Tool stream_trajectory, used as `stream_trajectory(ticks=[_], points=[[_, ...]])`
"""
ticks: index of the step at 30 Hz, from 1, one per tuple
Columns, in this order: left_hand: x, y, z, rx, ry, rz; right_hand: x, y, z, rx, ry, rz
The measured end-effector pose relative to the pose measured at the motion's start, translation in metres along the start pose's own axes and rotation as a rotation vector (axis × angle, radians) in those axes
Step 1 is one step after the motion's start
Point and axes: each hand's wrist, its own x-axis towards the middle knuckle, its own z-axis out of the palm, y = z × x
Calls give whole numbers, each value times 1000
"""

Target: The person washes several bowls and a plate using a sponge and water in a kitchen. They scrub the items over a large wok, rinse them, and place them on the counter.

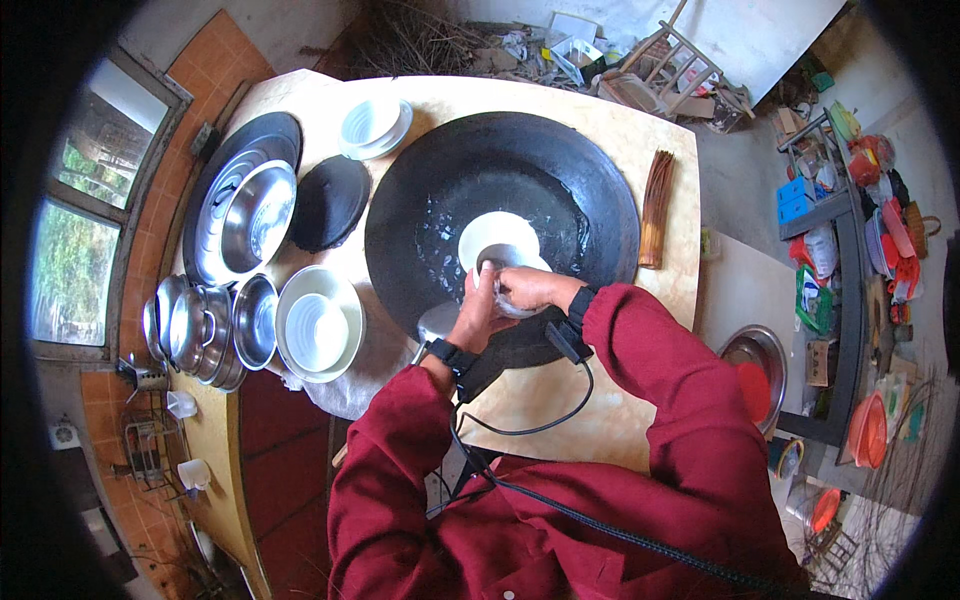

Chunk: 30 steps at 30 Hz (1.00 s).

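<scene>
A large black wok (420, 180) holds water, and a white bowl (495, 225) sits in it. Just on the near side of that bowl, my left hand (477, 311) grips a small bowl (511, 253), its thumb along the rim. My right hand (531, 289) is bent over the same small bowl, fingers curled at its inside. A pale wet patch shows under the right fingers; whether it is cloth or bowl wall cannot be made out. Beside my left wrist, a rounded metal utensil (437, 321) rests at the wok's near edge.
Right of the wok lies a bamboo brush (656, 214). To the left are stacked white bowls (360, 330), steel pots (199, 330), a steel basin (259, 217) and a dark round lid (332, 201). More bowls (373, 124) stand behind. A black cable (525, 433) loops near my wrists.
</scene>
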Motion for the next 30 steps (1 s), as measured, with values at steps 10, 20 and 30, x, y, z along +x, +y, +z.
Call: stream_trajectory(ticks=[10, 20, 30], points=[[9, 13, 3, 14, -107, 9, -13, 14, -16, -8, 335, -4], [5, 33, -8, 115, -71, -55, -23, 29, -37, -385, 194, -37], [4, 44, 1, 226, 86, 202, -12, 61, -11, 140, 567, 310]])
